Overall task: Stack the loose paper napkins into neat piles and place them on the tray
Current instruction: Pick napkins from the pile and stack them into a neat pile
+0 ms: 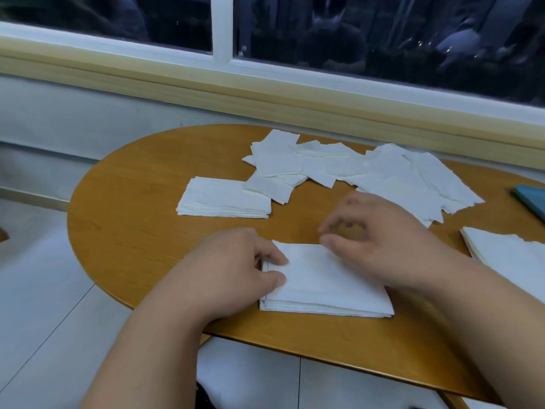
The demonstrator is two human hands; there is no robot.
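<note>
A neat pile of white napkins (324, 287) lies near the front edge of the wooden table (141, 184). My left hand (233, 267) holds its left edge, thumb on top and fingers curled against the side. Over the pile's far right corner hovers my right hand (380, 240), blurred, its fingers loosely curled and nothing visibly in them. A second squared pile (224, 199) sits further back on the left. Several loose napkins (368, 169) are scattered across the far side. Another stack (507, 249) lies at the right edge. A teal object (530, 199), perhaps the tray, shows at far right.
The table is oval and stands against a wall under a window sill (265, 93). Its front edge runs just below the near pile. Pale tiled floor (44, 305) lies to the left and in front.
</note>
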